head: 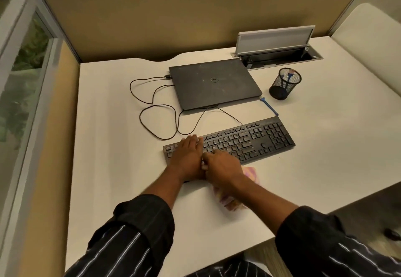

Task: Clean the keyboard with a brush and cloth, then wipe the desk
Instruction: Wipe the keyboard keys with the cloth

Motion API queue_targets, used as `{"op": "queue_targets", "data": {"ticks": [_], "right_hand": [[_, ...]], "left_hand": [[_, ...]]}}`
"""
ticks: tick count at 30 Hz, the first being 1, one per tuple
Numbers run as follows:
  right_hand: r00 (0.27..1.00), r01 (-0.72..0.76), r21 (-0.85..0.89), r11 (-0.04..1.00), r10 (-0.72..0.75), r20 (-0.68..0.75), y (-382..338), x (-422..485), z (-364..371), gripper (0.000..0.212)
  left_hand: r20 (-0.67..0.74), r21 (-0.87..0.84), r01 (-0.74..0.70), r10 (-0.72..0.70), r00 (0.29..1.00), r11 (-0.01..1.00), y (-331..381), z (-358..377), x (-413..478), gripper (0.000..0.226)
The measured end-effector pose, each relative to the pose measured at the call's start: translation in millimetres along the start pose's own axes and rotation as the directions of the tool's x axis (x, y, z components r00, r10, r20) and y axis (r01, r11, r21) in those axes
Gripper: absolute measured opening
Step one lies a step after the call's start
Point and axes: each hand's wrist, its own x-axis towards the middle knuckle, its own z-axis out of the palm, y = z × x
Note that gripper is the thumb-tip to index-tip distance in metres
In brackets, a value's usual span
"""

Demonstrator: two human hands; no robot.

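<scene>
A black keyboard (249,140) lies at an angle on the white desk (108,157). My left hand (188,155) rests flat on its left end, fingers straight over the keys. Just to its right, my right hand (221,167) sits at the keyboard's front edge with curled fingers. A blurred pink cloth (250,173) shows from under its palm and wrist; it appears to grip the cloth. A blue brush (269,106) lies on the desk between the laptop and the keyboard's far right corner, out of both hands.
A closed dark laptop (214,83) lies behind the keyboard, and a black cable (156,107) loops to its left. A black mesh pen cup (285,83) holds a blue item. An open cable hatch (275,44) is at the back right. Partition walls enclose the desk.
</scene>
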Motion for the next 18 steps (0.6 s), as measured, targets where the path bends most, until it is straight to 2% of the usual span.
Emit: {"op": "queue_targets", "data": {"ticks": [2,5,8,11,15,18], "right_hand": [[0.998,-0.056,0.066,0.996,0.059,-0.03,35.6,1.1,-5.4,0.026],[0.962,-0.246,0.169,0.954,0.261,-0.074,111.2,1.7,-17.7,0.024],[0.927,-0.345,0.17,0.923,0.364,-0.094,154.9,3.9,-23.2,0.026],[0.945,-0.292,0.138,0.946,0.308,-0.111,140.5,8.9,-16.9,0.024],[0.993,-0.089,0.113,0.99,0.097,-0.066,98.2,8.2,-1.8,0.027],[0.999,0.036,0.171,0.985,-0.032,-0.027,105.8,9.3,-4.9,0.023]], "left_hand": [[-0.013,0.024,0.01,-0.01,1.0,1.0,1.6,0.4,2.3,0.129],[0.003,0.036,0.008,-0.008,1.0,0.999,0.4,-2.1,5.1,0.136],[0.022,0.052,0.001,-0.002,1.0,0.999,4.8,-5.4,12.1,0.139],[0.015,0.068,-0.018,0.017,1.0,0.998,17.4,-5.4,22.1,0.137],[-0.008,0.053,-0.065,0.066,0.998,0.996,49.4,-3.7,46.7,0.128],[0.022,0.036,-0.099,0.098,0.995,0.994,69.3,-5.7,65.8,0.121]]}}
